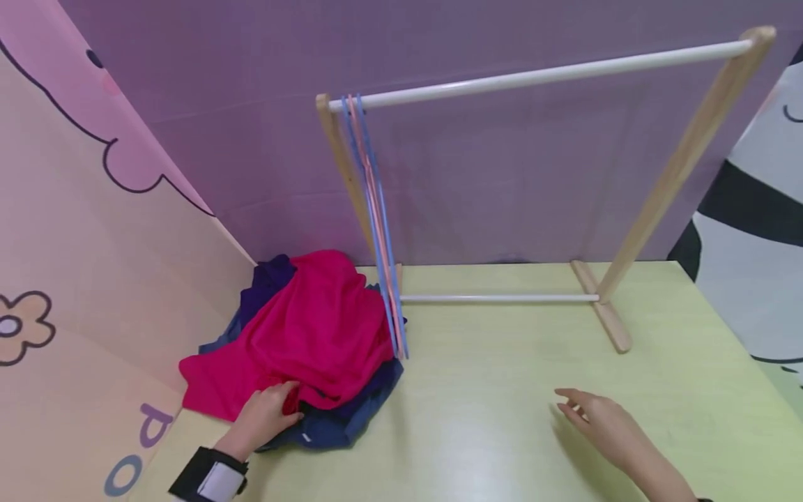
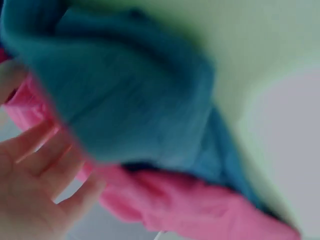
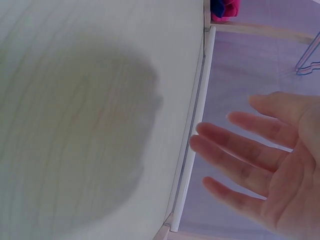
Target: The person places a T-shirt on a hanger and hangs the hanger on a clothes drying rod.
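Note:
My left hand (image 1: 266, 415) is at the near edge of a bright pink garment (image 1: 314, 328) on a heap of clothes. A bit of red cloth shows between its thumb and fingers. Under the pink garment lies a blue garment (image 1: 341, 422), with dark navy cloth (image 1: 266, 282) at the back. In the left wrist view, the fingers (image 2: 55, 155) stretch out against the pink cloth, thumb apart, beside the blue cloth. My right hand (image 1: 605, 425) hovers over the table's right side, holding nothing, its fingers loosely spread in the right wrist view.
A wooden garment rack with a white top rod (image 1: 539, 78) stands at the back of the pale table (image 1: 489, 404). Several thin blue and pink hangers (image 1: 376, 223) hang at the rod's left end, beside the clothes. A lower bar (image 1: 495, 298) joins the rack's feet. Purple cloth backs it.

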Available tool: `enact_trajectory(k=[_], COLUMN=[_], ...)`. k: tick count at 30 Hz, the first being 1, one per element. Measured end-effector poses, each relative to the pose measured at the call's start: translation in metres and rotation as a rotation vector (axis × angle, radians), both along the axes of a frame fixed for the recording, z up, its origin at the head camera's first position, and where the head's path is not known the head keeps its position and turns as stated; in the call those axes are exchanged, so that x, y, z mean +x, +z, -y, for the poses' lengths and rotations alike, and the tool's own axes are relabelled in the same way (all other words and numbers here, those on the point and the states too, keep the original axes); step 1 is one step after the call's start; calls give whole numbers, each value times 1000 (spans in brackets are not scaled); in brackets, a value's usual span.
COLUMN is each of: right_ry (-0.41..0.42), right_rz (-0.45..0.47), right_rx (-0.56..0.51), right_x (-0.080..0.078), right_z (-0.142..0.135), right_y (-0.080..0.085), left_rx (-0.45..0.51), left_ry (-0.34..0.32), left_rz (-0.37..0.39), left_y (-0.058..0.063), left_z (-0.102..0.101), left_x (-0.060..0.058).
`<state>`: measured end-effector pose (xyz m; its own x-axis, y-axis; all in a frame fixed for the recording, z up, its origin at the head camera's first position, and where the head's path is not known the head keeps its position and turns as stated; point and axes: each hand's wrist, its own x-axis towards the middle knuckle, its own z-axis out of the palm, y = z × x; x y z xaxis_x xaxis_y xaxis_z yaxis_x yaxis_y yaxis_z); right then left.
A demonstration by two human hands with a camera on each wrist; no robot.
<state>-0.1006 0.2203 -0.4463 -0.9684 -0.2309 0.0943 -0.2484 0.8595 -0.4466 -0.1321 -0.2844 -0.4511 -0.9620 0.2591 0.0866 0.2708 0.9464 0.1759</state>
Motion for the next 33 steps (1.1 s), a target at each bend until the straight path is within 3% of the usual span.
enact_trajectory(k=[7,10,14,22,29,33], right_ry=[33,35,37,51,56,62], right_rz=[76,92,100,80,66,58], right_rx=[-40,-42,-34,-31,-37,-27], right_x=[0,2,4,7,7,6], right_z=[0,1,0,-1,-5,-5], right_y=[-1,0,2,8,14,17], left_rx=[20,66,141,271,369,393], left_ry=[-69,-71,-41,13,0,-26], left_rz=[-189,-182,-153,-173,-287,-275], left_y=[-17,-16,-6,29,78,104], left_z=[0,1,1,-3,-9,-16], left_x=[-2,-7,-11,-25,-41,-47])
